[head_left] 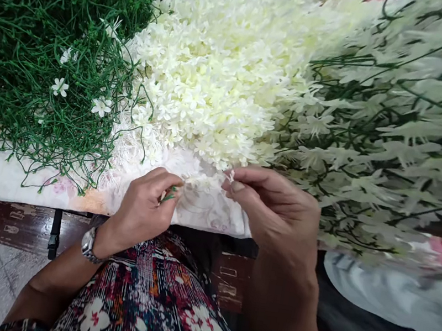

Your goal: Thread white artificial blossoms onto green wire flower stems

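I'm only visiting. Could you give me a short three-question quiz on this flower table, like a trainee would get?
1. True or false: the left hand pinches a thin green plastic stem.
2. What does the right hand pinch? A) small white artificial blossom B) scissors C) ribbon
3. Fill in: the heap of loose cream blossoms lies ___ the tangle of bare green stems and the finished white-flowered sprays.
Key: 1 true; 2 A; 3 between.
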`<state>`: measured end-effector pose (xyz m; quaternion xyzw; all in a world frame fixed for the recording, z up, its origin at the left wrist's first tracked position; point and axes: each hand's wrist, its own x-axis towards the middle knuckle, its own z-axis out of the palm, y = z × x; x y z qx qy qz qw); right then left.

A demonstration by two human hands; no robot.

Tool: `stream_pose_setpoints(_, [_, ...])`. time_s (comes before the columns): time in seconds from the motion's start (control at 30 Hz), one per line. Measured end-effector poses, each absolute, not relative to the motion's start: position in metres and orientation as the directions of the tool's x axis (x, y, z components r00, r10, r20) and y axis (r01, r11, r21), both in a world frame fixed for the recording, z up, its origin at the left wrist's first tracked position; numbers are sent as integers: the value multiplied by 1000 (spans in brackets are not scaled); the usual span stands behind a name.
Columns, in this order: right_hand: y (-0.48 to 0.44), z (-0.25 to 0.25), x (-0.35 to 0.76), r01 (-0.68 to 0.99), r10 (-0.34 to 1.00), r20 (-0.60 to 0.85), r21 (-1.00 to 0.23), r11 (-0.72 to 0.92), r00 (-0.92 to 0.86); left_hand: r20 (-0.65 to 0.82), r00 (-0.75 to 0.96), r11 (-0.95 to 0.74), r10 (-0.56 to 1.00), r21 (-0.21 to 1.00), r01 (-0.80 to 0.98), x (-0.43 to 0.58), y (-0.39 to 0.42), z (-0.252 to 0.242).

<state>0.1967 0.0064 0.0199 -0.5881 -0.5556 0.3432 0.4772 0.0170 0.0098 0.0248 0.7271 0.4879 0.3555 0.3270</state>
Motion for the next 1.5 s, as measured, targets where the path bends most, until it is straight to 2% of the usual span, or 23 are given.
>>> stream_pose_setpoints(0.1, [0, 16, 203, 136, 986, 74, -989, 54, 148, 175, 355, -386, 918, 598, 702, 31, 22, 26])
stream_pose_setpoints(0.2, [-3, 14, 205, 69, 988, 78, -995, 70, 134, 100, 383, -388, 918, 415, 823, 44, 33, 25])
stream_pose_setpoints(0.27, [-4, 12, 206, 44, 986, 93, -995, 87, 135, 53, 416, -408, 908, 345, 846, 50, 38, 24])
stream_pose_setpoints(0.33, [-4, 9, 206, 39, 980, 132, -991, 128, 147, 36, 422, -409, 906, 334, 849, 52, 42, 23])
stream_pose_setpoints(0.4, [-5, 5, 205, 79, 968, 190, -981, 179, 163, 63, 398, -390, 915, 391, 834, 51, 44, 22])
stream_pose_setpoints(0.47, [-6, 3, 202, 121, 958, 226, -971, 206, 176, 105, 362, -363, 926, 507, 782, 46, 43, 23])
stream_pose_setpoints(0.57, [-8, 5, 194, 108, 964, 209, -975, 193, 163, 145, 293, -309, 945, 686, 659, 39, 37, 28])
stream_pose_setpoints(0.63, [-10, 8, 187, 79, 972, 194, -980, 185, 131, 154, 238, -270, 959, 748, 607, 36, 31, 32])
stream_pose_setpoints(0.83, [-14, 13, 169, -16, 956, 268, -962, 271, 116, 94, 171, -171, 981, 839, 517, 33, 12, 40])
stream_pose_setpoints(1.03, [-10, 2, 158, 81, 889, 410, -912, 402, 205, 32, 182, -76, 983, 968, 239, 31, 3, 39])
stream_pose_setpoints(1.2, [-10, -4, 153, 75, 887, 409, -912, 403, 212, -58, 176, 38, 983, 993, 116, 29, 0, 34])
stream_pose_setpoints(1.5, [-14, -10, 150, 180, 821, 513, -858, 481, 251, -40, 171, 29, 984, 997, 65, 26, -4, 25])
